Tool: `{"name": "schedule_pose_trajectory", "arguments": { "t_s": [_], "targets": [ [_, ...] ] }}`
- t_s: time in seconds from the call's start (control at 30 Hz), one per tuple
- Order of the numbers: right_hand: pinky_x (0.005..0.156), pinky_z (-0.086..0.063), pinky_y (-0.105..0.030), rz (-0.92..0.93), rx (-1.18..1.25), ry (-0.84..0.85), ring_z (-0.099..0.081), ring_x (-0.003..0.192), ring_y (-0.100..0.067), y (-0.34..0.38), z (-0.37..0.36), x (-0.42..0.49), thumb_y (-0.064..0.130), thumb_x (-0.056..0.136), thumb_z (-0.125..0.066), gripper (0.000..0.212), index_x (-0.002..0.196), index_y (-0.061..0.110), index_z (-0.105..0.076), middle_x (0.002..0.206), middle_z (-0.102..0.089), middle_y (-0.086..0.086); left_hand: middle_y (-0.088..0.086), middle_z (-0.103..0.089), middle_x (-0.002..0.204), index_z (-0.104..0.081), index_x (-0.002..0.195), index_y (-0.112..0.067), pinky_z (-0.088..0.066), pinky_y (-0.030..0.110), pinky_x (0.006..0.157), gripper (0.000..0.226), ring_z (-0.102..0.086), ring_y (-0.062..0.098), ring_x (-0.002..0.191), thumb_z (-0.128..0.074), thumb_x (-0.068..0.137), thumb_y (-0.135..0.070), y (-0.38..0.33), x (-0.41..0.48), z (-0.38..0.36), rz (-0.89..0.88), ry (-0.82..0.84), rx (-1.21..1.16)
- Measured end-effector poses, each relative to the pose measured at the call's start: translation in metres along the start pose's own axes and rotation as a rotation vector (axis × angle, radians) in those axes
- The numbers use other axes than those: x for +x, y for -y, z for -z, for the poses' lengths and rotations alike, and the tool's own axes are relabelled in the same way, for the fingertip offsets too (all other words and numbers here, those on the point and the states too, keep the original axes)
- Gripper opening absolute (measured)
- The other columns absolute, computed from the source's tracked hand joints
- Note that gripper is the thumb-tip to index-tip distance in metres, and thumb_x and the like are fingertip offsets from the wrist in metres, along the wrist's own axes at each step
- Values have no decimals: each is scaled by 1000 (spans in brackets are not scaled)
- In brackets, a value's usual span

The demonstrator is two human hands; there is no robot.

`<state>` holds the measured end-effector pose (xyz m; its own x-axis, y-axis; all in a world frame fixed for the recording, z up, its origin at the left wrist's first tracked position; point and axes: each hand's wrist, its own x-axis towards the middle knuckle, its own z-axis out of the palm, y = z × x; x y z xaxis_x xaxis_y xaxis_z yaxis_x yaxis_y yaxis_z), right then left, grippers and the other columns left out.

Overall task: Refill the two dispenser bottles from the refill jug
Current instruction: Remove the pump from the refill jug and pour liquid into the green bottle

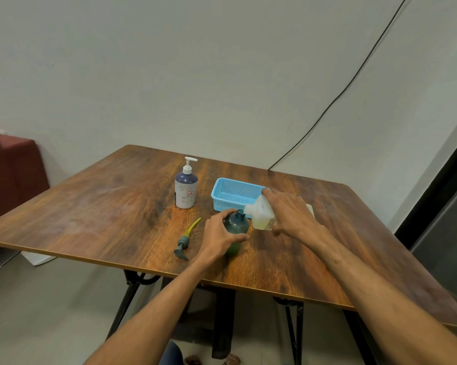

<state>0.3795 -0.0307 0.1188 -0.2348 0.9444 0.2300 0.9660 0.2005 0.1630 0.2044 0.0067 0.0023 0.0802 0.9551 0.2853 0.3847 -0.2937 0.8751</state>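
Observation:
A dark teal dispenser bottle (237, 227) stands open-necked on the wooden table (103, 206), with green liquid low inside. My left hand (220, 237) grips its body. My right hand (292, 214) holds the white refill jug (260, 213) tipped leftward, its spout at the bottle's neck. The bottle's pump (185, 242), grey head with a yellow-green tube, lies on the table to the left. A second dispenser bottle (186, 187), white and navy with a white pump fitted, stands upright farther back left.
A light blue mesh basket (235, 192) sits just behind the jug and the teal bottle. A pale flat object (311, 209) peeks out behind my right hand. A black cable runs down the wall at the right. A dark red seat stands at far left.

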Motion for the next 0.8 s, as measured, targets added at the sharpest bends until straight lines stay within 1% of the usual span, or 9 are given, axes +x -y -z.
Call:
{"name": "schedule_pose_trajectory", "arguments": {
  "t_s": [0.27, 0.4, 0.5, 0.63, 0.8],
  "targets": [
    [88, -50, -48, -2, 7, 2, -59, 107, -27, 1, 1, -2, 26, 61, -89, 85, 130, 20, -41, 126, -60, -1, -7, -64, 128, -58, 132, -29, -48, 42, 104, 87, -55, 13, 118, -94, 54, -42, 1, 0, 0, -6, -1, -9],
    [92, -50, -51, -9, 6, 2, -59, 110, -26, 2, 2, -2, 27, 65, -87, 83, 133, 20, -40, 130, -59, -2, -6, -63, 130, -57, 133, -28, -48, 42, 106, 88, -55, 12, 120, -95, 54, -41, 2, 1, 0, -8, 2, -19],
    [95, -49, -51, -14, 13, 3, -59, 112, -25, 3, 2, -3, 28, 66, -87, 83, 134, 21, -40, 132, -58, -2, -5, -63, 130, -58, 133, -26, -47, 38, 106, 87, -55, 11, 119, -95, 55, -37, 2, 1, 1, -11, 1, -25],
    [92, -50, -51, -13, 11, 1, -59, 110, -26, 3, 2, -3, 27, 63, -89, 85, 133, 21, -41, 131, -59, -2, -3, -63, 130, -58, 133, -23, -46, 29, 104, 85, -55, 8, 115, -95, 57, -33, 0, 0, 1, -15, 6, -26],
    [92, -49, -48, -15, 5, 1, -58, 110, -25, 3, 2, -3, 26, 64, -89, 86, 134, 21, -40, 132, -58, -1, -4, -61, 132, -57, 134, -25, -46, 36, 107, 86, -53, 13, 121, -94, 58, -35, 1, 1, 1, -6, 13, -11]
  ]
}}
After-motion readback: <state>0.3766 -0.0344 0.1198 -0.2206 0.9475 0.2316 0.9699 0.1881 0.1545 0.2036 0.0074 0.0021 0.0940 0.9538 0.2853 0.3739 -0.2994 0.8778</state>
